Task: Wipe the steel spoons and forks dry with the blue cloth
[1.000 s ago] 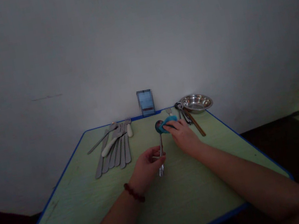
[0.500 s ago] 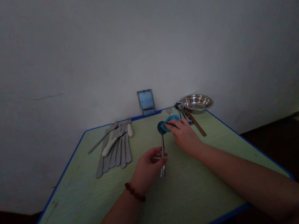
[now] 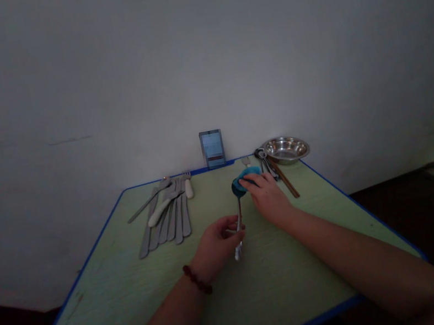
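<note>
My left hand (image 3: 222, 240) pinches the handle of a metal spoon (image 3: 238, 188), whose bowl points away from me above the table. A blue cloth (image 3: 249, 172) is gripped in my right hand (image 3: 267, 195), and it touches the right side of the spoon's bowl. Part of the cloth is hidden under my fingers. To the left of my hands lies a spread of metal cutlery (image 3: 169, 224) with several flat handles towards me. Among it are a fork with a white handle (image 3: 188, 189) and another white-handled piece (image 3: 161, 211).
At the back right stands a shallow steel bowl (image 3: 287, 150), with wooden chopsticks (image 3: 284, 177), several spoons (image 3: 263, 157) and a fork (image 3: 246, 161) beside it. A blurred upright screen (image 3: 213, 149) leans at the wall. The pale green table (image 3: 131, 295) has a blue edge.
The spoon and my left hand have shifted slightly to the right and nearer to me. My right hand with the cloth stays almost in place.
</note>
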`<state>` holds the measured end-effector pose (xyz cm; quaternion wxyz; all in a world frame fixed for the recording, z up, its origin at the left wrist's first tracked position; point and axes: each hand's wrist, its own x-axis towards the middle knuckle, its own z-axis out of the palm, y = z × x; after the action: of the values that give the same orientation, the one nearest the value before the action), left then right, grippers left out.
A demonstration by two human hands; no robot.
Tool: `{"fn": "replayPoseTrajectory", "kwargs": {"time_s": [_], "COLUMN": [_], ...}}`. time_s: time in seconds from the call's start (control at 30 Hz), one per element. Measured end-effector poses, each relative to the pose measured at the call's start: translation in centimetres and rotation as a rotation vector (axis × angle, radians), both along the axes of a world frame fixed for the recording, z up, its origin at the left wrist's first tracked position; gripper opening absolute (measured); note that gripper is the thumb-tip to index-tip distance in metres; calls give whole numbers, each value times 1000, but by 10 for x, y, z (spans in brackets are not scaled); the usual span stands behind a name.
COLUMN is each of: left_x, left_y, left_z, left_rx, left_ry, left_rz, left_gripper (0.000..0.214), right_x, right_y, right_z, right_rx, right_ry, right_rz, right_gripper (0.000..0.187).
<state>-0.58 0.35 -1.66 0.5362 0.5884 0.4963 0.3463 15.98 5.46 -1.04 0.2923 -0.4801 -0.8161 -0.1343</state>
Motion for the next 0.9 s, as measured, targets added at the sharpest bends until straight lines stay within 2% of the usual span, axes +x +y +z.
{"fn": "replayPoseTrajectory", "kwargs": {"time_s": [0.27,0.9], "left_x": [2,2], "left_y": [-3,-2], "left_z": [7,5], "left_rx": [-17,-19], "left_ry": [2,12], "left_rz": [1,19], "left_gripper": [28,26], "right_x": [-1,-4], "right_y": [-2,-3], "right_z": [0,-1], "right_rx": [-5,-17], "right_ry": [3,-30], "right_rz": [-2,42], "right_gripper": [38,38]}}
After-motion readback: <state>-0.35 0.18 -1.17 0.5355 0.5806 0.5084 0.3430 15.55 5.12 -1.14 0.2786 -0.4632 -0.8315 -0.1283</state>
